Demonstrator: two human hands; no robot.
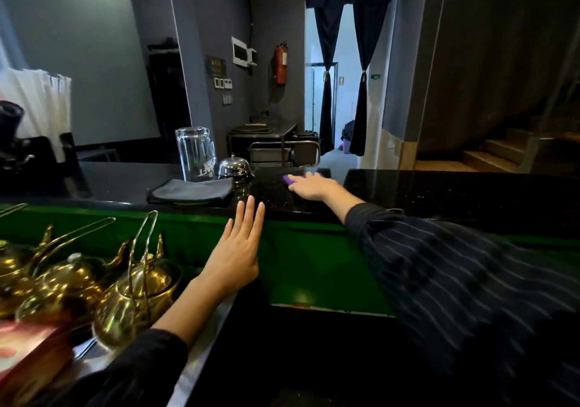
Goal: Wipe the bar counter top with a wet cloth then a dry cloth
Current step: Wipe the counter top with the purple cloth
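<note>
Presently pressing purple cloth [290, 179] flat to worktop [439, 187] with right hand [314, 187], fingers straight, near bell [233, 166]; likely the wet pass, dampness not discernible. Reaching toward near edge with left hand [238, 249], released, empty. Reserving folded grey cloth [191, 190] by mug [196, 155], presumably for drying.
</note>
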